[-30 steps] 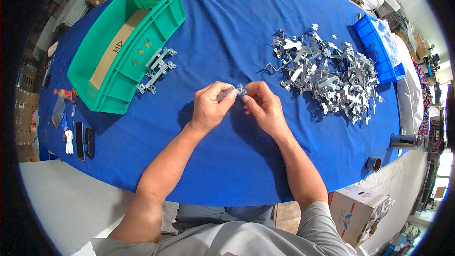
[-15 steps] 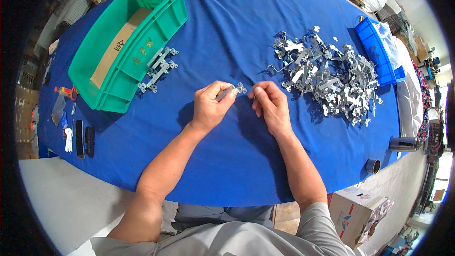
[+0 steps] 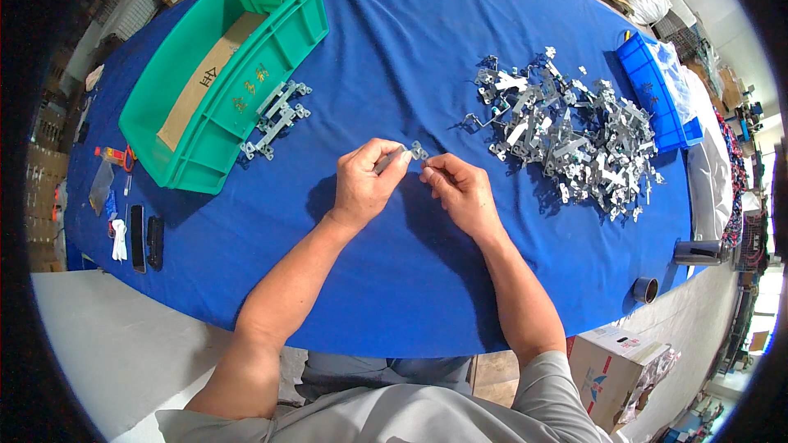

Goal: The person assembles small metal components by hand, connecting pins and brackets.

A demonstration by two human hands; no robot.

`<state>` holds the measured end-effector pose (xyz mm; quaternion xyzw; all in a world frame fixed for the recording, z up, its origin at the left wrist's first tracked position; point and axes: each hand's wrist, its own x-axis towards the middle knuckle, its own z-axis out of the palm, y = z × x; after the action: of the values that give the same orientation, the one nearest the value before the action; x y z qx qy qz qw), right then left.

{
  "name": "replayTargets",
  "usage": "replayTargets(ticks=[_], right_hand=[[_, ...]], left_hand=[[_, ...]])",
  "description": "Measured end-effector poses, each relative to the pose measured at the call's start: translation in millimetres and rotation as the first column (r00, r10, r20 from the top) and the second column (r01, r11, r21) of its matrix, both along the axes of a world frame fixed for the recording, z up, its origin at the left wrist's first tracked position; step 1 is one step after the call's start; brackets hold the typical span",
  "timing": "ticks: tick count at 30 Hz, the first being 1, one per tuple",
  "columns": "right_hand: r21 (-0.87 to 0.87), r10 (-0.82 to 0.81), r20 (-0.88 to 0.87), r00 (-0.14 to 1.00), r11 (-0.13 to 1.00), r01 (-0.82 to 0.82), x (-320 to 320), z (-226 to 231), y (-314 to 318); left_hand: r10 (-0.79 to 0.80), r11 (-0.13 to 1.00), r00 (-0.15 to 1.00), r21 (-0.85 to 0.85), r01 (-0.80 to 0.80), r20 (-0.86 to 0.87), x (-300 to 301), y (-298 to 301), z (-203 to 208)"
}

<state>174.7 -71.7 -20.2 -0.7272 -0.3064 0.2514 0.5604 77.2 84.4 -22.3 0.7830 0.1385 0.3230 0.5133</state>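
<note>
A metal bracket (image 3: 419, 150) is pinched by the left hand (image 3: 366, 184); rightward, the right hand (image 3: 465, 194) is curled nearly closed, its hold unclear.

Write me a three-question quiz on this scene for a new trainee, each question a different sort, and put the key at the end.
1. Multiple choice: what does the left hand hold between thumb and fingers? (a) a metal part (b) a pair of scissors (c) a white glove
2. True or false: the large heap of metal parts lies nearer to the blue bin than to the green bin.
3. Short answer: where does the small group of metal parts lie?

Key
1. a
2. True
3. On the blue cloth, just to the right of the green bin.
</note>
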Motion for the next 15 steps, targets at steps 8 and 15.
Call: replayTargets(ticks=[8, 15], right_hand=[[-0.011, -0.061, -0.054, 0.997, 0.998, 0.060, -0.3, 1.2, 1.6], [-0.014, -0.037, 0.008, 0.999, 0.999, 0.038, -2.0, 2.1, 1.6]], left_hand=[[-0.035, 0.999, 0.999, -0.043, 0.034, -0.031, 0.1, 0.1, -0.4], [-0.037, 0.999, 0.998, -0.028, 0.035, -0.060, -0.5, 0.3, 1.7]])
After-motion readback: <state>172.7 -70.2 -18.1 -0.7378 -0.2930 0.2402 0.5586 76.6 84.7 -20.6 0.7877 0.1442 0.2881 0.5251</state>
